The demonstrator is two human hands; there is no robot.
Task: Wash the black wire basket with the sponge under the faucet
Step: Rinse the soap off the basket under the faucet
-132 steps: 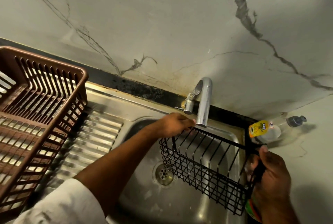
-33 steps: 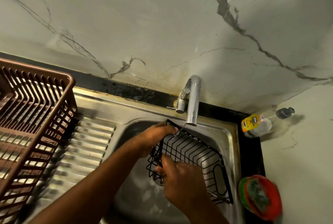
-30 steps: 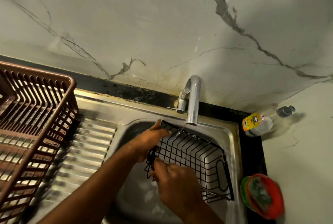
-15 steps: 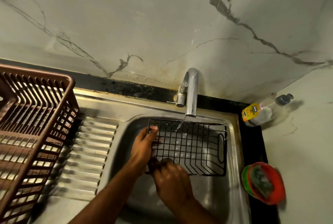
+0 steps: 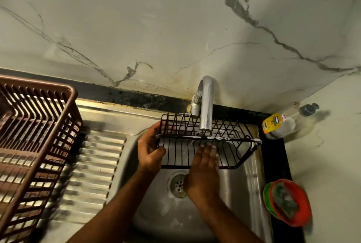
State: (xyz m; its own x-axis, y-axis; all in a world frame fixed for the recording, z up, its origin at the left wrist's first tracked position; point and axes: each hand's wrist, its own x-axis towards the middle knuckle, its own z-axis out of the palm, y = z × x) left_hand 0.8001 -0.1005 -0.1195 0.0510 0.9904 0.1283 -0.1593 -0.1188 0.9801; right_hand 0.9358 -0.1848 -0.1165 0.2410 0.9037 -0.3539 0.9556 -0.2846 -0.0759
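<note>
We hold the black wire basket [image 5: 207,145] over the back half of the sink [image 5: 156,213], directly beneath the spout of the faucet [image 5: 206,104]. The basket is tipped so that one long wire face is turned toward us; soap foam sits along its upper rim. Whether water is running from the spout is hard to make out.

Our left hand [image 5: 149,150] grips the basket's left end, the thumb curled across the front wires and the fingers wrapped behind them. Our right hand [image 5: 202,170] lies flat against the front face with its fingers extended and close together. We cannot tell whether anything is pressed under the palm; the sponge is not discernible there.

The right hand partly covers the drain [image 5: 176,184] in the sink floor. Left of the basin, the ribbed draining surface carries a brown plastic dish rack [image 5: 33,135], which is cut off by the left edge of the frame. At the back right corner of the counter a clear bottle with a yellow label [image 5: 281,123] leans against the wall; its print is too small to read. On the counter's right edge sits a red and green dish [image 5: 287,201], motion-blurred, with contents that cannot be identified.
</note>
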